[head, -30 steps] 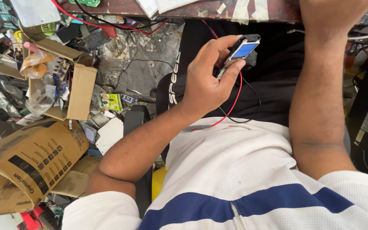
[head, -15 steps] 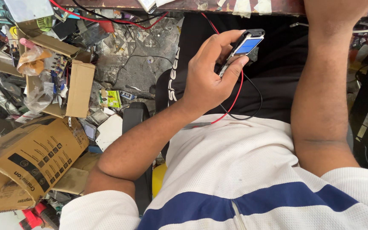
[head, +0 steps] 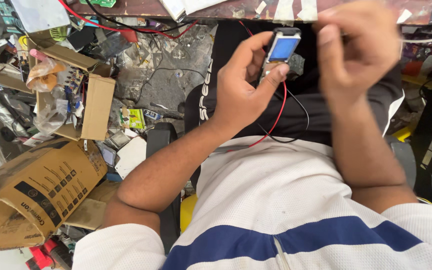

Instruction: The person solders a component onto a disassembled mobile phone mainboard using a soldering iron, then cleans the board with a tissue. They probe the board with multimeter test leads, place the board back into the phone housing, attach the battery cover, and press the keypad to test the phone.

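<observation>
Left hand [head: 243, 92] pinching small blue-screen tester [head: 280, 50]; right hand [head: 358, 50] blurred, grip can't tell. Keep screen facing you, red wire [head: 276, 120] and black wire [head: 303, 117] slack, untangled.

Small blue screen [head: 282, 48] top centre; brown cardboard boxes [head: 36, 192] lower left.

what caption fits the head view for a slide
Left hand holds a small device with a lit blue screen, red and black wires trailing, right hand blurred beside it.
</observation>
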